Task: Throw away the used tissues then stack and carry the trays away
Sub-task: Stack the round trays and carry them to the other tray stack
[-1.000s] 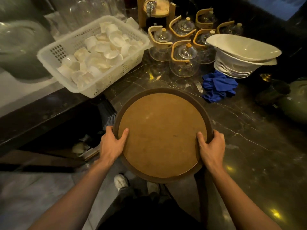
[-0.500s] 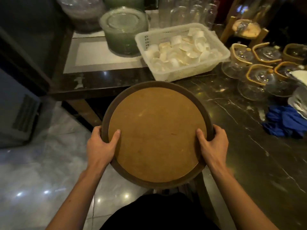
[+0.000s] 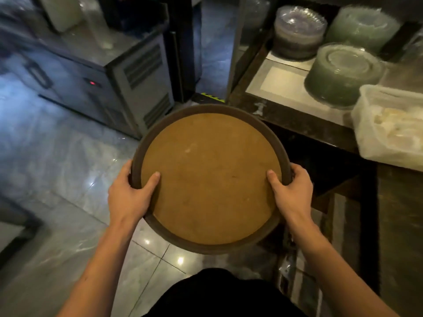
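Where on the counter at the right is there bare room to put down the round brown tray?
The pale mat between the counter edge and the green stacked plates is bare. Farther right is crowded: white plastic basket, more plate stacks.

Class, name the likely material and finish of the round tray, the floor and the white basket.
Round tray: probably plastic rim, matte cork-like brown liner, no shine. Floor: polished marble-look tile, veins, grout lines, lamp reflections. White basket: translucent plastic, blurred.
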